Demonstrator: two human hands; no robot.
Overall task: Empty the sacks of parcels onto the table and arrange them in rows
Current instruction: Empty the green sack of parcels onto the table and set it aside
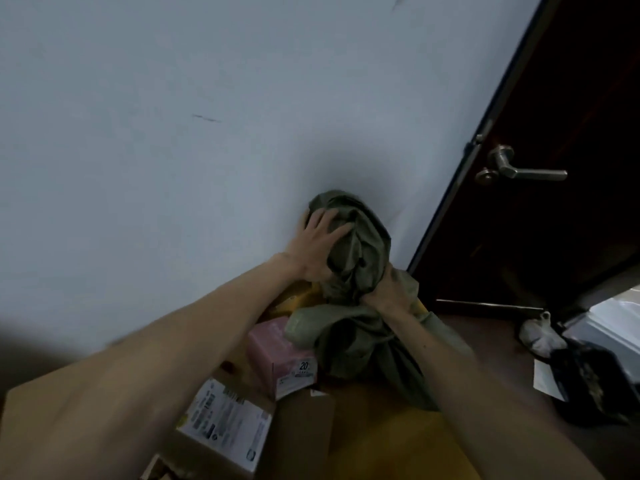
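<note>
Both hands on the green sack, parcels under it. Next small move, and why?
Probably lift the green sack clear and set it aside. It looks limp and bunched, with the right hand gripping its folds and the left hand spread on its top. The pink box and labelled cardboard box already lie out below it.

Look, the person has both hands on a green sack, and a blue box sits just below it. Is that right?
Almost. The box just below the green sack is pink, not blue, as the head view shows. The rest holds: the left hand and the right hand are both on the sack.
</note>
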